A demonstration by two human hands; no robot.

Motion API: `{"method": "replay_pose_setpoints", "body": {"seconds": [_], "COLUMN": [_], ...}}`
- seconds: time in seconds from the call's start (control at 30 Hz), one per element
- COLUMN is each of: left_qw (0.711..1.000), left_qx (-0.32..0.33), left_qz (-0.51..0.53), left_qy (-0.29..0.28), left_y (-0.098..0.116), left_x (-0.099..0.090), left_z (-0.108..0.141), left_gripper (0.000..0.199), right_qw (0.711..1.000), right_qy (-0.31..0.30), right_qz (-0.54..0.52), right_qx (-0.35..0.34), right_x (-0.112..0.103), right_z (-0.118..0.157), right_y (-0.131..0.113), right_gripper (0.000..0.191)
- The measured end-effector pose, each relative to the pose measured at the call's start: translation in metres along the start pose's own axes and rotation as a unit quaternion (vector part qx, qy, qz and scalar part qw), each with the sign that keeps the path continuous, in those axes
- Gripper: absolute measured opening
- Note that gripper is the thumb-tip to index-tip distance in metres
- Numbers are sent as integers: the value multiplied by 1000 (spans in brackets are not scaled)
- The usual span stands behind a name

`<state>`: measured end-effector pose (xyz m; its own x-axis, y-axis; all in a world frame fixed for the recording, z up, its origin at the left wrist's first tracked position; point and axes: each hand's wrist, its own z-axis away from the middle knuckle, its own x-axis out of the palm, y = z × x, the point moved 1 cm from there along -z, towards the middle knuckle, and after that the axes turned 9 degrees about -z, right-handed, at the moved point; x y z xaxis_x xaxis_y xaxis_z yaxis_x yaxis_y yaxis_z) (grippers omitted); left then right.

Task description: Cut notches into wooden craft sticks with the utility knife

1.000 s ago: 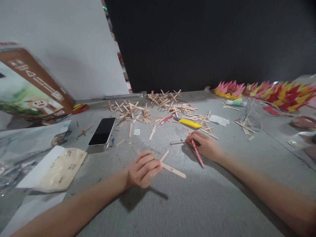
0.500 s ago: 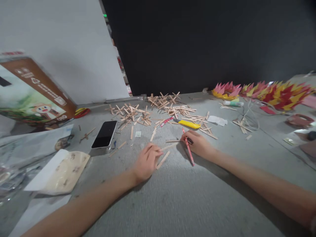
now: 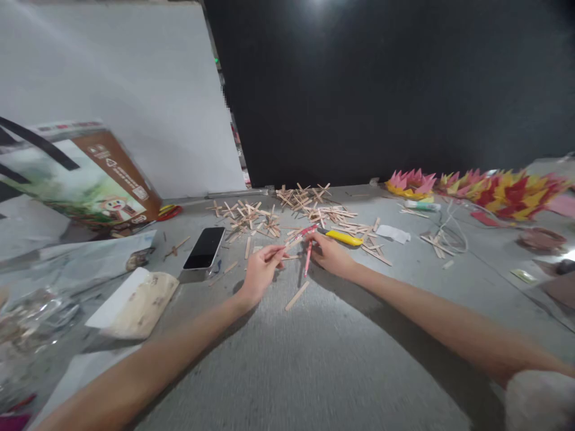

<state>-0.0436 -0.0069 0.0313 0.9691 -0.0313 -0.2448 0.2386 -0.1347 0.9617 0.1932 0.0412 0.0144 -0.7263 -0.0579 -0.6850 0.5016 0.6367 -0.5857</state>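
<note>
Faces a gray desk (image 3: 323, 371) backed by a black board (image 3: 381, 90) along its far edge. Pinches a flat stick (image 3: 294, 242) between the fingertips of the left hand (image 3: 261, 269), near the desk's middle, short of the stick heap (image 3: 245, 212) by the back edge. Grips a pink pen or pencil (image 3: 308, 260) in the right hand (image 3: 331, 256), with fingers closed on it. Cannot tell about contact between those fingers and the flat stick. Has a loose stick (image 3: 297, 296) nearer the front edge, a yellow cutter (image 3: 344, 237) just behind the right hand, and a phone (image 3: 204, 248) toward the left edge.

Pink pen (image 3: 308, 261) held @ angle; lt-brn wdn stick (image 3: 294, 242) held nr it.
</note>
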Motion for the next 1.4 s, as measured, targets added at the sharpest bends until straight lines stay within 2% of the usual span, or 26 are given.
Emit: {"method": "replay_pose_setpoints", "body": {"seconds": [0.07, 0.13, 0.23, 0.37, 0.47, 0.63, 0.73, 0.83, 0.93, 1.03, 1.17, 1.4], "left_qw": [998, 994, 990, 986, 986, 984, 986, 988, 988, 986, 977, 967], "left_qx": [-47, -71, -71, -71, -58, -46, -47, -49, -57, -53, -40, -49], "left_qz": [50, 87, 118, 149, 151, 131, 122, 100, 96, 111, 163, 174], "left_qy": [5, -3, -16, -34, -52, -114, -107, -104, -109, -117, -135, -177], "left_y": [-1, 0, 2, -3, -10, -15, -14, -13, -12, -9, -5, 1], "left_x": [5, 14, 29, 45, 48, 46, 45, 46, 45, 44, 43, 45], "left_z": [-1, -2, -6, -13, -15, -12, -10, -9, -8, -7, -4, 0], "left_gripper": [37, 38, 38, 40, 40, 35, 30, 31, 36, 40, 40, 35], "right_qw": [1000, 999, 995, 985, 975, 969, 965, 971, 992, 998, 997, 996], "right_qy": [-9, -17, -3, 49, 77, 87, 110, 110, 55, -2, -40, -61], "right_qz": [25, 51, 96, 162, 199, 215, 217, 194, 98, 55, 57, 57], "right_qx": [2, -2, 4, 30, 59, 88, 98, 86, 60, 41, 19, 14], "right_x": [-10, -21, -38, -54, -57, -52, -49, -45, -40, -35, -32, -30], "right_z": [9, 18, 28, 35, 39, 44, 46, 52, 58, 61, 59, 56], "right_y": [9, 16, 21, 32, 47, 65, 56, 31, 1, -20, -26, -22], "right_gripper": [31, 37, 48, 38, 39, 32, 36, 37, 34, 31, 30, 33]}}
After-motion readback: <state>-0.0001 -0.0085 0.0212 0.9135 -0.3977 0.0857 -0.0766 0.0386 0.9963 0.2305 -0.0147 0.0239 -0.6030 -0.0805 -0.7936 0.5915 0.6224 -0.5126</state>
